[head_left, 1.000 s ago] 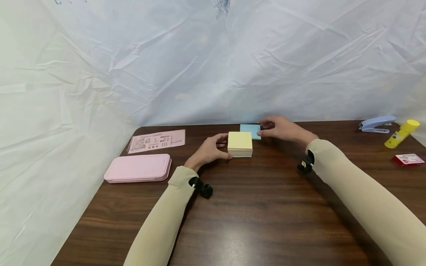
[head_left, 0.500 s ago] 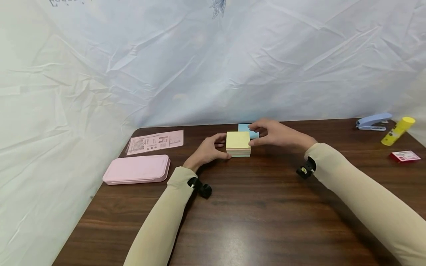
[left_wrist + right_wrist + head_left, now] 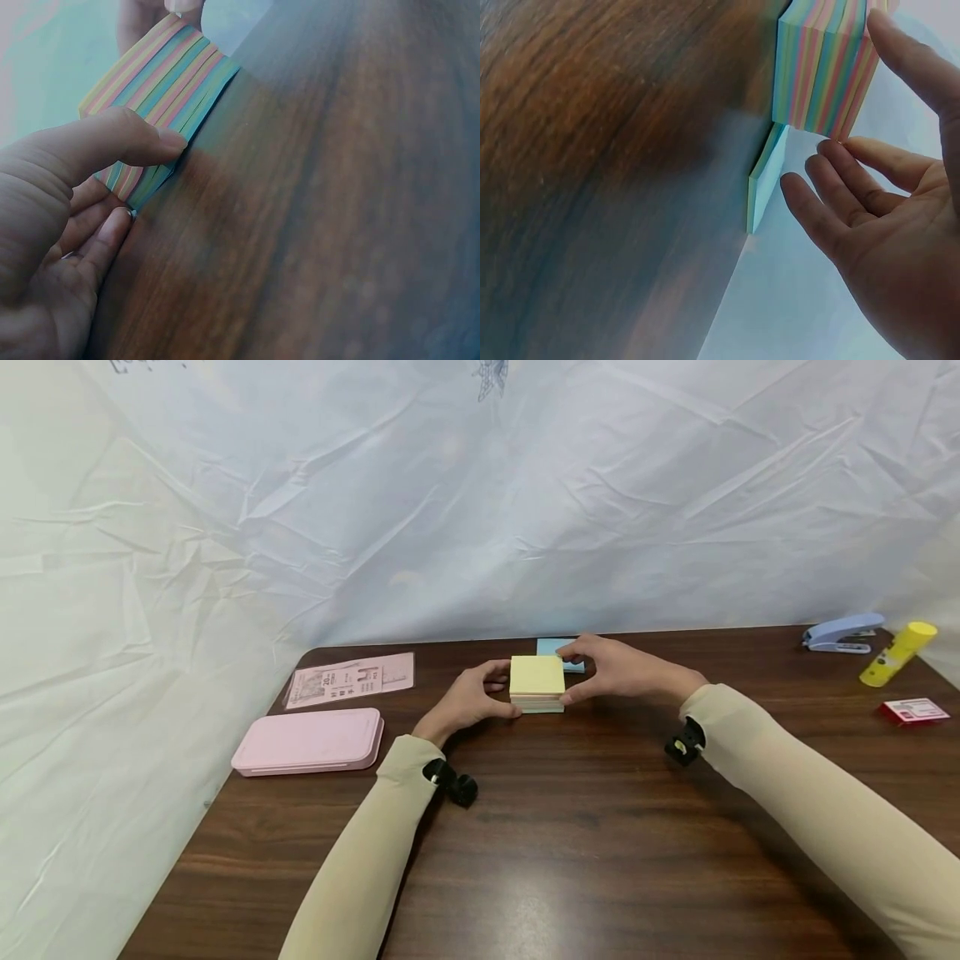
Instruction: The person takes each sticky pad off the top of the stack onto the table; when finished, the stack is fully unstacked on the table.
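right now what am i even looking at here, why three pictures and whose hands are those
No machine here: a person is working with two bare hands, wearing three cameras. The wide picture comes from a camera on the head, looking down at a dark wooden table. The two close-ups come from cameras on each wrist.

The left hand grips a block of sticky notes, yellow on top with striped coloured sides; its thumb presses the striped side in the left wrist view. The right hand touches the block's other side with straight fingers. Behind it lies a thin blue pad.

Also on the table: a pink case, a printed packet, a blue stapler, a yellow glue stick and a small red box.
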`<control>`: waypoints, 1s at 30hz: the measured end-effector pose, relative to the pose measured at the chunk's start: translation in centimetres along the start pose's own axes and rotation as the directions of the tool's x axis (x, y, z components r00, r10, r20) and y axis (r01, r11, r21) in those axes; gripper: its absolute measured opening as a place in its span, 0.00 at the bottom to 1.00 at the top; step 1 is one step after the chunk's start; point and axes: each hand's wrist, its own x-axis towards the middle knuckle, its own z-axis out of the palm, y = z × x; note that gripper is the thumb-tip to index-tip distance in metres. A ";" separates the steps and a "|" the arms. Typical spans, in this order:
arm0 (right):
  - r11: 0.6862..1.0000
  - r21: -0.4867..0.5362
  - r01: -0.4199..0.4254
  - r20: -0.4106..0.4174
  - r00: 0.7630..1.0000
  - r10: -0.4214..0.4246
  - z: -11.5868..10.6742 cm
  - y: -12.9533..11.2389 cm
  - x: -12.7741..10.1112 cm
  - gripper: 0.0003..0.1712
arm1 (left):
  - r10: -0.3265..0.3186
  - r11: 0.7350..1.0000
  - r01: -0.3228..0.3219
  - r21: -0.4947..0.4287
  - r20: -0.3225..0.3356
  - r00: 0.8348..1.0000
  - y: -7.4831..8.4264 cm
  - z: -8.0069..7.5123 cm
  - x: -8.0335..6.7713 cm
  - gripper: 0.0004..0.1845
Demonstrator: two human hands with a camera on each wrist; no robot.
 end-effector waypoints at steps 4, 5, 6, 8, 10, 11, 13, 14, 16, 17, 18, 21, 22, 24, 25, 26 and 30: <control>1.000 -0.009 0.005 -0.010 1.000 -0.005 0.1 0.0 0.3 0.46 | 0.004 1.000 -0.004 0.006 0.000 1.000 -0.1 0.0 0.1 0.47; 1.000 -0.007 0.004 -0.012 1.000 -0.004 0.0 0.0 0.3 0.46 | 0.005 1.000 -0.005 0.007 0.000 1.000 -0.1 0.0 0.1 0.47; 1.000 -0.007 0.003 -0.014 1.000 -0.003 0.0 0.0 0.4 0.46 | 0.006 1.000 -0.006 0.009 -0.001 1.000 -0.1 0.0 0.1 0.47; 1.000 -0.013 0.000 -0.017 1.000 0.000 0.0 -0.1 0.4 0.45 | 0.005 1.000 -0.005 0.011 -0.002 1.000 -0.2 0.0 0.2 0.47; 1.000 -0.020 0.007 -0.020 1.000 -0.007 -0.1 -0.1 0.5 0.44 | 0.005 1.000 -0.005 0.012 -0.003 1.000 -0.2 0.0 0.2 0.47; 1.000 -0.024 0.014 -0.022 1.000 -0.014 -0.1 -0.1 0.5 0.44 | 0.004 1.000 -0.004 0.009 -0.003 1.000 -0.2 0.0 0.2 0.47; 0.999 -0.041 0.024 -0.026 0.999 -0.025 -0.1 0.0 0.5 0.44 | 0.004 1.000 -0.003 0.012 -0.003 1.000 -0.3 0.0 0.2 0.47; 0.999 -0.035 0.024 -0.029 0.999 -0.025 -0.1 0.0 0.5 0.43 | 0.003 1.000 -0.003 0.012 -0.003 1.000 -0.3 0.0 0.2 0.47; 1.000 -0.014 0.021 -0.034 0.999 -0.021 -0.2 -0.1 0.3 0.44 | 0.002 1.000 -0.001 0.011 -0.003 1.000 -0.3 0.0 0.2 0.47; 1.000 0.004 0.014 -0.038 0.999 -0.014 -0.3 -0.1 0.2 0.44 | -0.001 1.000 0.001 0.011 -0.003 1.000 -0.3 0.0 0.2 0.47; 1.000 0.027 0.009 -0.041 0.999 -0.008 -0.4 -0.2 0.0 0.45 | 0.000 1.000 0.000 0.013 -0.004 1.000 -0.3 0.0 0.2 0.47; 0.995 0.099 -0.001 -0.051 0.999 0.006 -0.7 -0.3 -0.4 0.47 | -0.001 1.000 0.001 0.010 -0.005 1.000 -0.3 0.0 0.2 0.47; 0.993 0.120 -0.001 -0.053 0.999 0.007 -0.9 -0.2 -0.5 0.47 | -0.001 1.000 0.002 0.010 -0.007 1.000 -0.3 0.0 0.2 0.47; 0.987 0.158 0.001 -0.057 0.998 0.008 -1.2 -0.2 -0.7 0.47 | -0.003 1.000 0.003 0.009 -0.008 1.000 -0.3 0.0 0.2 0.47; 0.986 0.165 0.002 -0.062 0.998 0.008 -1.4 -0.1 -0.8 0.47 | -0.005 1.000 0.005 0.009 -0.007 1.000 -0.3 0.0 0.1 0.47; 0.986 0.165 0.003 -0.068 0.998 0.008 -1.6 0.1 -0.8 0.47 | -0.007 1.000 0.007 0.008 -0.007 1.000 -0.2 0.0 0.1 0.47; 0.996 0.084 0.022 -0.109 0.994 -0.013 -2.4 0.6 -1.1 0.45 | -0.010 1.000 0.010 0.007 -0.004 1.000 -0.2 -0.1 0.1 0.47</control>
